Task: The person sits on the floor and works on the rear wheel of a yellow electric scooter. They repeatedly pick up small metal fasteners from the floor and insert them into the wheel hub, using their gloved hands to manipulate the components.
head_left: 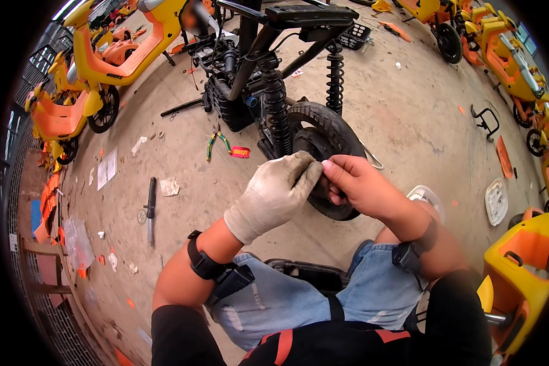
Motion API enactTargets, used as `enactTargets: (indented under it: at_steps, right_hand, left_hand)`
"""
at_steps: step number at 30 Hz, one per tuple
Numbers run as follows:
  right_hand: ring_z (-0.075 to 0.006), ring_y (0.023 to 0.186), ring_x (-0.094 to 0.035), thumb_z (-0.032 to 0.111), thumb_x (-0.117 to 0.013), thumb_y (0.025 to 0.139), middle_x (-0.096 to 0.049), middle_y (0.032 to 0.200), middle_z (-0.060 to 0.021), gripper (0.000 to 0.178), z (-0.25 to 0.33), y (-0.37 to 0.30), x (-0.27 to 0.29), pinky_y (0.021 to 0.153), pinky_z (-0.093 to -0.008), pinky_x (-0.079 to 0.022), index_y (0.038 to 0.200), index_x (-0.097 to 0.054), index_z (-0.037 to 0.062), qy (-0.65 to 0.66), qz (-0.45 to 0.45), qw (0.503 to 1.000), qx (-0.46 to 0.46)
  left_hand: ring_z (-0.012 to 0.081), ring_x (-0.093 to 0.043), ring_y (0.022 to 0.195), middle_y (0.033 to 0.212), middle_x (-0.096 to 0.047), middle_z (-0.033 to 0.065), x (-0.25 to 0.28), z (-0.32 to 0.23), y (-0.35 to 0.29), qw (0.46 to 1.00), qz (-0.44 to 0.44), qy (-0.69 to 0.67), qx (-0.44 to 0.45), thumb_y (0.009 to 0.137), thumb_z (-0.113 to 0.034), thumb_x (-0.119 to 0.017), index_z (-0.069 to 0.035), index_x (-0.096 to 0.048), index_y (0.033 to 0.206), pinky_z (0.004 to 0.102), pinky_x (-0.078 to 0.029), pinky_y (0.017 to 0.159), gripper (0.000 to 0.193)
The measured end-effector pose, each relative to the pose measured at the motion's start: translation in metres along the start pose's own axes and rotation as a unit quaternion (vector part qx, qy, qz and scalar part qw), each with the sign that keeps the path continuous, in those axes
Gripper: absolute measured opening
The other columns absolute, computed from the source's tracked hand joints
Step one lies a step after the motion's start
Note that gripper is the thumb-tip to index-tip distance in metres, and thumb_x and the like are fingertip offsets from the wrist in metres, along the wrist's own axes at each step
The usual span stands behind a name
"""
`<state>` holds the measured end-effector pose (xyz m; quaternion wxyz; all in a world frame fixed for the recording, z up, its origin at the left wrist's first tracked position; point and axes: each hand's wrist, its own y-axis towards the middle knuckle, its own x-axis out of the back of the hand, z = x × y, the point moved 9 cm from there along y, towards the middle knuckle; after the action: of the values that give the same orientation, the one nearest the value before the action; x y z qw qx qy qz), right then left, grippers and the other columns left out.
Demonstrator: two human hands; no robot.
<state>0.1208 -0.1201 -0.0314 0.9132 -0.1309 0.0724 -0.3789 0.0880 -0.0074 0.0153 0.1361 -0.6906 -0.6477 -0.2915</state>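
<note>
Gloved left hand [273, 192] and bare right hand [365, 188] meet before a black rear wheel [340, 130].
Fingertips pinch closed; anything between is too small to tell. The wheel sits just beyond.

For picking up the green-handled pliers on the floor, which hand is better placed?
Probably the left: the white-gloved left hand is nearer the green-handled pliers; the bare right hand sits farther off.
</note>
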Motion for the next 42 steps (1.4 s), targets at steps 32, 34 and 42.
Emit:
enactTargets:
  at_steps: [32,34,42]
  right_hand:
    - [-0.0102,0.059,-0.056,0.036,-0.050,0.102,-0.051,0.066,0.0020,0.036,-0.009,0.005,0.001,0.054,-0.0246,-0.042,0.088,-0.059,0.0035,0.152,0.053,0.985,-0.055]
    - [-0.0104,0.060,-0.057,0.036,-0.051,0.102,-0.052,0.067,0.0017,0.036,-0.009,0.005,0.000,0.054,-0.0246,-0.042,0.088,-0.059,0.0036,0.157,0.059,0.984,-0.059]
    - [-0.0084,0.065,-0.057,0.032,-0.050,0.102,-0.056,0.071,0.0003,0.032,-0.002,0.005,-0.001,0.057,-0.0227,-0.043,0.090,-0.060,0.0031,0.077,0.054,0.995,-0.012]
  left_hand:
    - [0.0090,-0.054,0.079,0.087,-0.062,0.0043,-0.003,0.010,-0.004,0.983,-0.009,-0.134,0.122,0.099,-0.016,-0.055,0.002,-0.061,0.105,0.0248,-0.046,0.072,0.020]
    - [0.0095,-0.054,0.078,0.086,-0.063,0.0050,-0.003,0.012,-0.004,0.987,-0.011,-0.114,0.114,0.099,-0.015,-0.054,0.002,-0.062,0.104,0.0252,-0.046,0.072,0.020]
    - [0.0108,-0.055,0.076,0.082,-0.065,0.0063,-0.002,0.004,-0.003,0.982,0.002,-0.123,0.142,0.099,-0.016,-0.054,0.003,-0.063,0.099,0.0270,-0.046,0.070,0.021]
